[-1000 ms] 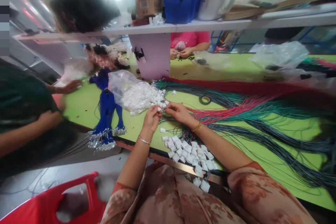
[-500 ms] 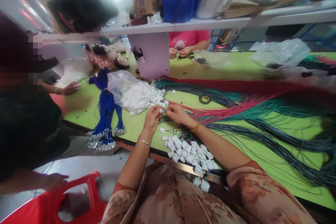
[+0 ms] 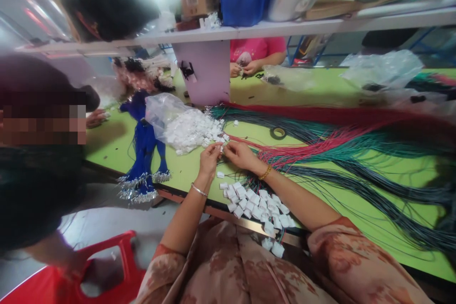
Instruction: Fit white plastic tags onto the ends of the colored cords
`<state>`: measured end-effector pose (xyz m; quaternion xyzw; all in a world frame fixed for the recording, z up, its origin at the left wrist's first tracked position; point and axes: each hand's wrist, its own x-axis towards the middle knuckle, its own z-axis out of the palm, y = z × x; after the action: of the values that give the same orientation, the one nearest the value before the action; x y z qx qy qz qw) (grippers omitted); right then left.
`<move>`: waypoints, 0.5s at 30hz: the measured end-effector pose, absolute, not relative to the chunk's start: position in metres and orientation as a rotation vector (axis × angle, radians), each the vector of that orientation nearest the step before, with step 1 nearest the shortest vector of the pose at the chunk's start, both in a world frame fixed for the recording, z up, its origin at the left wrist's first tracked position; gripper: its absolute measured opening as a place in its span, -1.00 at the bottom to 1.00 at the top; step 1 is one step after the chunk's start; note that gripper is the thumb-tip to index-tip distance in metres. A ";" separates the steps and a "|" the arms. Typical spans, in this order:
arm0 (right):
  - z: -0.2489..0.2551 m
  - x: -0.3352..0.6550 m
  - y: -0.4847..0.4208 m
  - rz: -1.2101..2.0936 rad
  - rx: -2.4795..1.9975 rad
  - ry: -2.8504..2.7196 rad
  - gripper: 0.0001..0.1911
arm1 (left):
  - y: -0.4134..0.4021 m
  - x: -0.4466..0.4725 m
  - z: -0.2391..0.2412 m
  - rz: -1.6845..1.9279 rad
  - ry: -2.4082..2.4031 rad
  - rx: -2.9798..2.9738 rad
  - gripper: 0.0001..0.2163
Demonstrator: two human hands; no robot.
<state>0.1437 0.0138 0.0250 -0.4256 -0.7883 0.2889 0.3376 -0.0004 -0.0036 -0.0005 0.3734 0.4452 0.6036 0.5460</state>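
Note:
My left hand (image 3: 209, 160), with a silver bangle at the wrist, is closed in a pinch on a small white plastic connector (image 3: 221, 149). My right hand (image 3: 241, 156), wearing a yellow beaded bracelet, meets it there with thumb and finger pressed together. What the right fingers pinch is too small to make out; thin wires lie around and under them. Just beyond my hands, loose white connectors (image 3: 194, 128) spill from a clear plastic bag (image 3: 156, 111). Nearer to me, a pile of wired white connectors (image 3: 254, 204) lies at the table edge, some hanging over it.
Long bundles of red wires (image 3: 320, 145), green wires (image 3: 384, 147) and black wires (image 3: 377, 190) stretch rightward over the green table (image 3: 199, 178). A tape roll (image 3: 277, 133) lies among them. Blue wire bundles (image 3: 140, 152) hang at left. A person bends beside a red stool (image 3: 128, 251); another works opposite.
The person at left has leaned lower and further in, one arm now reaching down over the red stool. My hands stay at nearly the same spot, fingers shifting slightly.

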 end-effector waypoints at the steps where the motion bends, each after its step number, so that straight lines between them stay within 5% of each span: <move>1: 0.026 0.143 0.012 0.738 -1.114 -2.074 -0.72 | -0.004 0.001 0.000 1.441 1.057 0.872 -0.74; 11: 0.027 0.161 0.032 0.662 -1.220 -2.264 -0.68 | -0.006 -0.007 0.005 1.395 1.184 0.885 -0.82; 15: 0.025 0.179 0.052 0.429 -1.504 -2.405 -0.83 | -0.001 -0.018 0.006 1.345 1.204 0.842 -0.84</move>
<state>0.1791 0.0521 0.0249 -0.5193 -0.8306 0.1483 0.1361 -0.0180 -0.0007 0.0057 0.3550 0.5074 0.5666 0.5436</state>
